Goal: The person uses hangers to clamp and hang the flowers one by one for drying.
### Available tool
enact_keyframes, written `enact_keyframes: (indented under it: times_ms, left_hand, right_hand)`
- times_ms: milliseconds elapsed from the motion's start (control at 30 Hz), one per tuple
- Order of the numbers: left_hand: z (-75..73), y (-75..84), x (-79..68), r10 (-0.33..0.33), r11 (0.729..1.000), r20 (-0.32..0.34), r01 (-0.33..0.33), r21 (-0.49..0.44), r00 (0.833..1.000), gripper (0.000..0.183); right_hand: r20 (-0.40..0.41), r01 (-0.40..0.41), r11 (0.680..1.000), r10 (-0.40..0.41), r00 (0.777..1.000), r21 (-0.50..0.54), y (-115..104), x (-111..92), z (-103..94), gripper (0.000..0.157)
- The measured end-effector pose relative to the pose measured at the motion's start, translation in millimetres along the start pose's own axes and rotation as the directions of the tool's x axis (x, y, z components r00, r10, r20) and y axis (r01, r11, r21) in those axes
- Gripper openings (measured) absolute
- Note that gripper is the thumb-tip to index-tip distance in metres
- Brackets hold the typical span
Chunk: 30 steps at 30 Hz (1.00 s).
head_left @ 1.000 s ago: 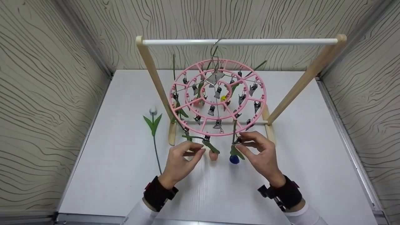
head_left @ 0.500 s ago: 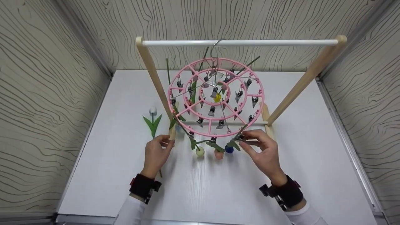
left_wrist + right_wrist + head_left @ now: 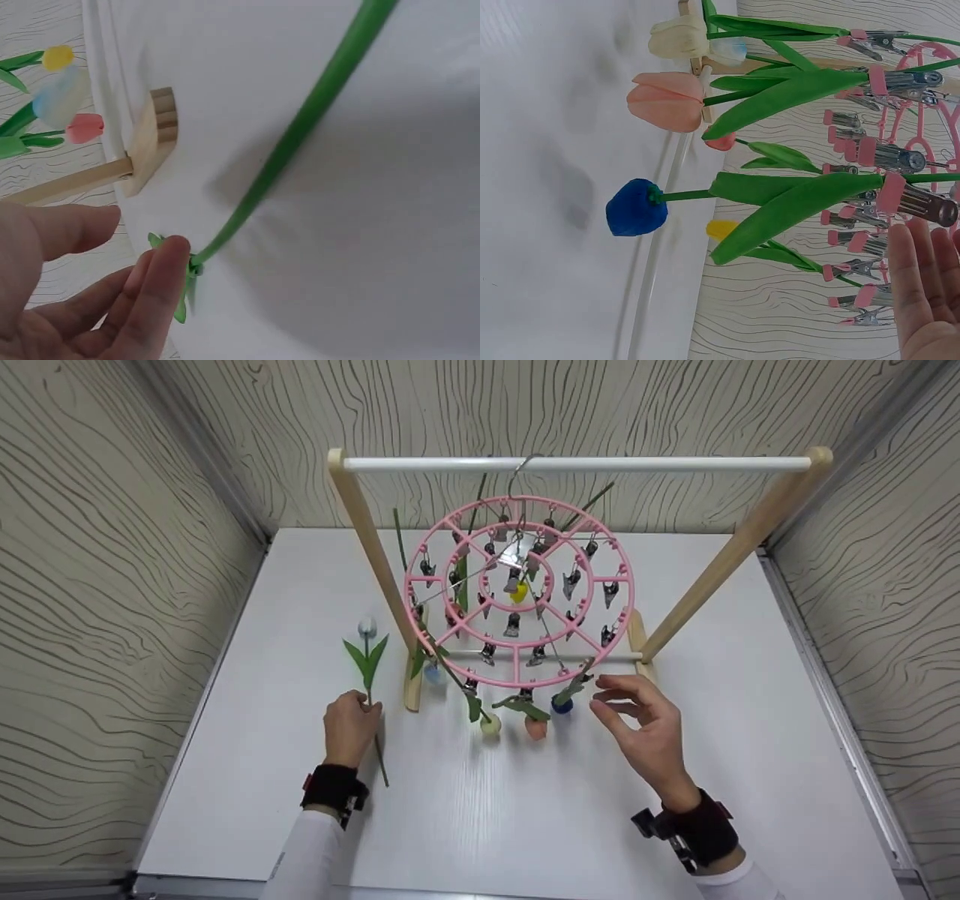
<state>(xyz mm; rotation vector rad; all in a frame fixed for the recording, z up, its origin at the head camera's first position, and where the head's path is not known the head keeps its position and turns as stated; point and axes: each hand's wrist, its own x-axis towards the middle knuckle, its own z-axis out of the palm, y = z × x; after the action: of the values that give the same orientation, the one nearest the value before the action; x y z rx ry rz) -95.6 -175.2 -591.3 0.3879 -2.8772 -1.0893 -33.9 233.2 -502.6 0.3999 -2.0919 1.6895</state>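
Note:
A white artificial tulip with green leaves lies on the table at the left. My left hand is over its stem; in the left wrist view, thumb and fingers are apart beside the green stem. A pink round clip hanger hangs from the rack's bar with several tulips clipped upside down. My right hand is just right of the blue tulip, its fingers loosely bent and holding nothing. A metal clip with pink tips grips the blue tulip's stem.
The rack has wooden legs and a white top bar. A peach tulip, a cream tulip and a yellow tulip hang from the hanger. Patterned walls enclose the white table.
My left hand has moved from the hanger down left to the white tulip's stem. My right hand has let go of the blue tulip's clip and drawn slightly right. The hanger has turned.

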Motion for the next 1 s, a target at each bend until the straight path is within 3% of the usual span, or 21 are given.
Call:
enact_keyframes:
  times_ms: [267, 367, 633, 900, 1000]
  left_hand:
    - [6.0, -12.1, 10.6, -0.075, 0.997, 0.034, 0.074, 0.035, 0.997, 0.03]
    - [13.0, -21.2, 17.2, -0.078, 0.996, 0.017, 0.077, 0.042, 0.997, 0.029]
    - [9.3, -12.0, 20.2, -0.122, 0.992, 0.014, 0.121, 0.027, 0.992, 0.023]
    - [44.6, -60.1, 51.7, -0.116, 0.992, 0.011, 0.115, 0.046, 0.993, 0.014]
    - [50.4, -67.1, 57.5, -0.118, 0.99, 0.014, 0.117, 0.073, 0.993, 0.013]
  right_hand:
    - [-0.018, -0.038, 0.998, 0.037, 0.999, -0.05, 4, -13, -5.9, 0.033]
    - [-0.022, -0.049, 0.996, 0.048, 0.999, -0.071, 6, -17, -7.4, 0.032]
    - [-0.025, -0.05, 0.994, 0.047, 0.999, -0.099, 8, -25, -9.1, 0.032]
    - [-0.031, -0.068, 0.991, 0.065, 0.997, -0.112, 9, -28, -11.1, 0.03]
    - [-0.034, -0.067, 0.992, 0.064, 0.997, -0.106, 9, -28, -12.2, 0.03]
